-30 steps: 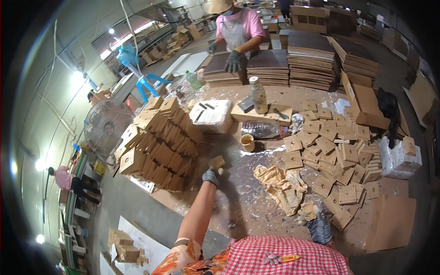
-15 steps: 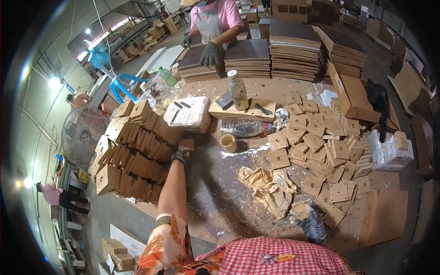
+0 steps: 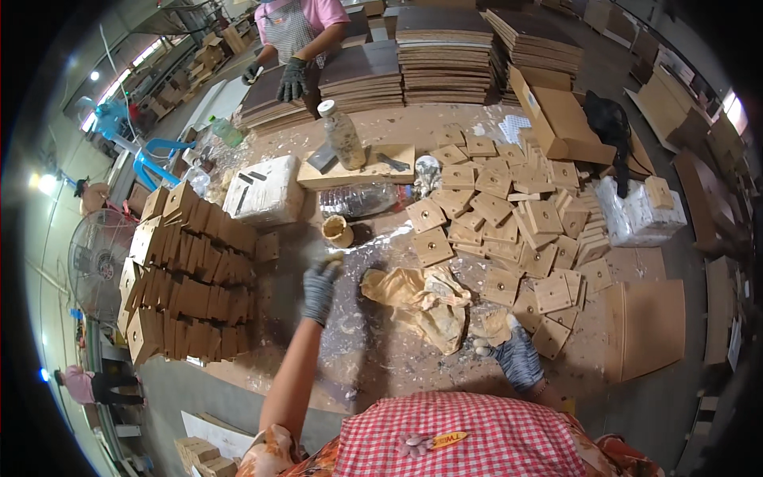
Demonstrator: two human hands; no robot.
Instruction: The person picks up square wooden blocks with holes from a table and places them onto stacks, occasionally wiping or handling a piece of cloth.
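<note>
My left hand (image 3: pixel 319 290), in a dark glove, reaches forward over the glue-spattered table, its fingertips just short of a small tan cup (image 3: pixel 338 230). It holds nothing that I can make out. A single square wooden block (image 3: pixel 268 246) lies to its left against the big stack of wooden blocks (image 3: pixel 187 278). My right hand (image 3: pixel 518 359), also gloved, rests low on the table next to crumpled brown paper (image 3: pixel 421 298) and touches a tan piece (image 3: pixel 494 326); its grip is hidden. Loose square wooden plates (image 3: pixel 509 230) spread out beyond it.
A plastic bottle (image 3: pixel 343 135) stands on a board, and another bottle (image 3: pixel 362 199) lies below it. A white bag (image 3: pixel 266 191) sits behind the stack. Another person's gloved hand (image 3: pixel 292 78) presses dark panels (image 3: pixel 366 67) at the far edge. Cardboard (image 3: pixel 648 322) lies right, a fan (image 3: pixel 95 266) left.
My left hand carried a wooden block to the stack, left it beside the stack, and has drawn back toward the cup. My head has tilted, shifting the view down.
</note>
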